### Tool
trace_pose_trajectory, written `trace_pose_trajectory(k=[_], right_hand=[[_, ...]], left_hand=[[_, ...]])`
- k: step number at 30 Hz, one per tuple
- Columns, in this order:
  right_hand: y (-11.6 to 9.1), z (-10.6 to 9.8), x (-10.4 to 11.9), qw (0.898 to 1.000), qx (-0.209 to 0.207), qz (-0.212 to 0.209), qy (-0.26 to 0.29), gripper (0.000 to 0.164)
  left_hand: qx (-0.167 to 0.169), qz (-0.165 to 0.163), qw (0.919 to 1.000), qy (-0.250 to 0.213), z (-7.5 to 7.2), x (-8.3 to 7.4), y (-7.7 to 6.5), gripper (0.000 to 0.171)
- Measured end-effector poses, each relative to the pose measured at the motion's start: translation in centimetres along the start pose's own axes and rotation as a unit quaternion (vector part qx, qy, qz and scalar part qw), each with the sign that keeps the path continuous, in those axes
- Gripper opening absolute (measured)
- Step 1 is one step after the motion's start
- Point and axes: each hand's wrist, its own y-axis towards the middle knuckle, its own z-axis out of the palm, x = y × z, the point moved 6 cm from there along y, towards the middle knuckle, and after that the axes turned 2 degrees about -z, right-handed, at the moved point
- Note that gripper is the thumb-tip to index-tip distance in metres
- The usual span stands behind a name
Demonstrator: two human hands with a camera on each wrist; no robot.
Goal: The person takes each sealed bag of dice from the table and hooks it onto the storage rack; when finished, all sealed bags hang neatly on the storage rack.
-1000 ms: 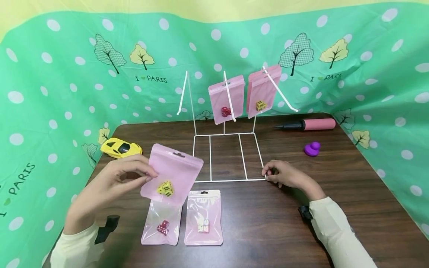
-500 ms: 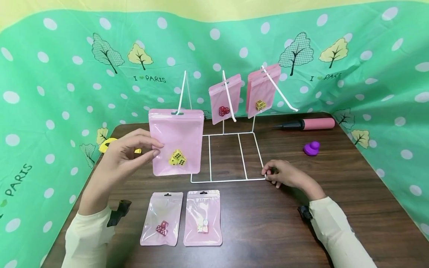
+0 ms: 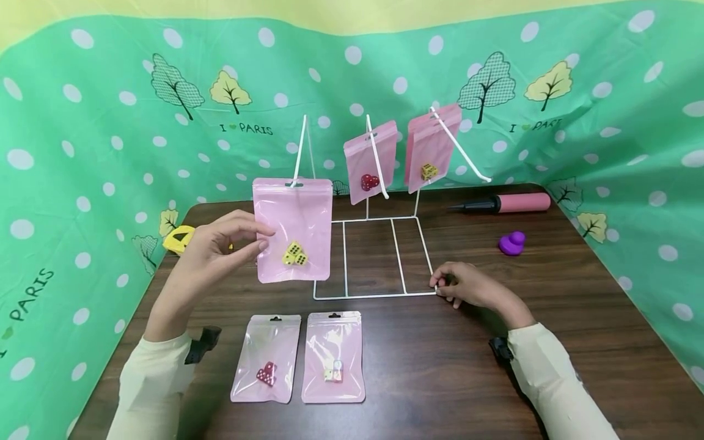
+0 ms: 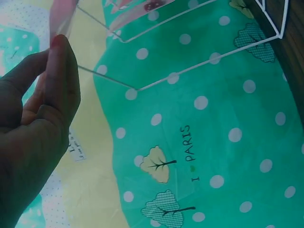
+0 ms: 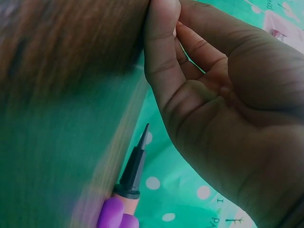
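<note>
My left hand (image 3: 217, 247) pinches the left edge of a pink zip bag (image 3: 294, 211) with yellow dice (image 3: 295, 253) inside. The bag is upright, its hang hole overlapping the tip of the left prong (image 3: 299, 150) of a white wire display rack (image 3: 374, 297). In the left wrist view, fingers and thumb hold the bag (image 4: 61, 19) from its side. My right hand (image 3: 467, 284) pinches the rack's front right base corner. From the middle prong hangs a pink bag (image 3: 357, 160) with red dice; pink bags (image 3: 440, 139) showing yellow dice hang from the right one.
Two bags lie flat in front: one with red dice (image 3: 269, 342), one with whitish dice (image 3: 333, 339). A yellow toy car (image 3: 177, 239) is partly behind the left hand. A purple rubber duck (image 3: 512, 243) and a pink hand pump (image 3: 522, 203) lie at right.
My left hand has lifted the bag with yellow dice from over the flat bags, straightened it, and brought its hole to the left prong's tip. The right hand stays at the rack corner.
</note>
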Motion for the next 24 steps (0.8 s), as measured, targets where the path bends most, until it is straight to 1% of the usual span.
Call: trace_pose_trajectory(k=[4,6,10,15,18,24], right_hand=[[-0.1,-0.1,-0.2,1.000,0.000,0.007,-0.001,0.008],[-0.1,-0.1,-0.3,1.000,0.000,0.008,0.000,0.009],[-0.3,-0.1,-0.2,1.000,0.001,-0.001,0.003,0.008],[-0.2,-0.1,-0.1,1.000,-0.001,-0.007,0.001,0.009],[0.0,0.0,-0.1,1.000,-0.001,-0.008,0.000,0.009],[0.0,0.1,-0.2,1.000,-0.002,-0.001,0.000,0.009]], left_hand=[[0.006,-0.015,0.9997,-0.018,0.6,1.3,1.1,0.028],[0.003,-0.018,0.9997,-0.017,0.8,1.8,1.8,0.028],[-0.018,-0.026,0.9994,-0.010,1.1,2.9,3.6,0.029],[-0.052,-0.052,0.9973,-0.009,1.1,4.5,6.0,0.029],[-0.069,-0.068,0.9953,-0.005,1.1,5.1,7.3,0.029],[-0.088,-0.099,0.9910,-0.022,1.2,6.6,10.0,0.031]])
